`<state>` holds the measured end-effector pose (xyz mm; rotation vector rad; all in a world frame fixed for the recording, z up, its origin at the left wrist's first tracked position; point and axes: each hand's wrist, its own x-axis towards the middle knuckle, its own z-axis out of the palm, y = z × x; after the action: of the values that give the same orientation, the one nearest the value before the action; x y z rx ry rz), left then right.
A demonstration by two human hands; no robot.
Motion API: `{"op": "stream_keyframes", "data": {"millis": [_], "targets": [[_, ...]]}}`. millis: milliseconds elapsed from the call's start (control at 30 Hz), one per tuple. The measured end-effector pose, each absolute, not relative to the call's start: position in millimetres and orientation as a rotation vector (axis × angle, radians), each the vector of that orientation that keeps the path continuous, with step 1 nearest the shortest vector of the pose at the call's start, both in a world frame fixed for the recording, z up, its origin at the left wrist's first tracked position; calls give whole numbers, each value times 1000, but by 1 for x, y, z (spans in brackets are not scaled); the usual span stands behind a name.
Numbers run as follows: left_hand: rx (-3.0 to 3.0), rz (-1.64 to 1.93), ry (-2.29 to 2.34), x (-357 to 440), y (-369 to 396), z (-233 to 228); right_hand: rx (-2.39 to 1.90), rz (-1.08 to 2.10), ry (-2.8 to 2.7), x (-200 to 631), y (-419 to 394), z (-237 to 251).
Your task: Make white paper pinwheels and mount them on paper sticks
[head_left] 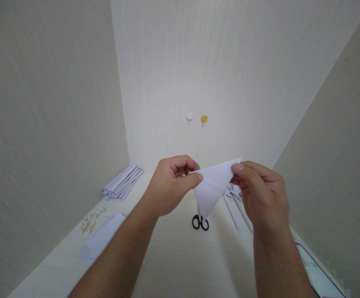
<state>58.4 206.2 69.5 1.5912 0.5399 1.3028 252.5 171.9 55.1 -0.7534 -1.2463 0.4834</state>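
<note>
A white sheet of paper folded into a triangle [212,186] is held up in the air between my two hands, one point hanging down. My left hand [175,184] pinches its left corner between thumb and fingers. At the upper right corner, my right hand [262,190] grips it with the thumb on top. Below the paper, a pair of scissors with black handles [200,222] lies on the table; the paper hides most of the blades.
Rolled paper sticks [122,182] are stacked at the back left. Nearer lie small white and golden pieces [92,220] and white paper sheets [102,238]. Paper strips [232,211] lie behind my right hand. Two hooks, white [189,117] and yellow [204,119], hang on the back wall [167,74].
</note>
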Motion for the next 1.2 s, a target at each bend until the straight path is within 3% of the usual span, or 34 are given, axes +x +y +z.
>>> {"op": "stream_keyframes", "data": {"millis": [300, 567, 733, 1000, 1200], "targets": [[1581, 1346, 517, 57, 206, 71, -823, 275, -1270, 250, 168, 57], [1607, 1339, 532, 53, 203, 75, -802, 274, -1261, 253, 162, 61], [1624, 1361, 559, 39, 193, 74, -932, 448, -1451, 249, 141, 60], [1352, 1299, 663, -9, 137, 7, -988, 741, -1367, 212, 66, -5], [1257, 1082, 839, -35, 78, -28, -1060, 788, -1240, 187, 27, -42]]}}
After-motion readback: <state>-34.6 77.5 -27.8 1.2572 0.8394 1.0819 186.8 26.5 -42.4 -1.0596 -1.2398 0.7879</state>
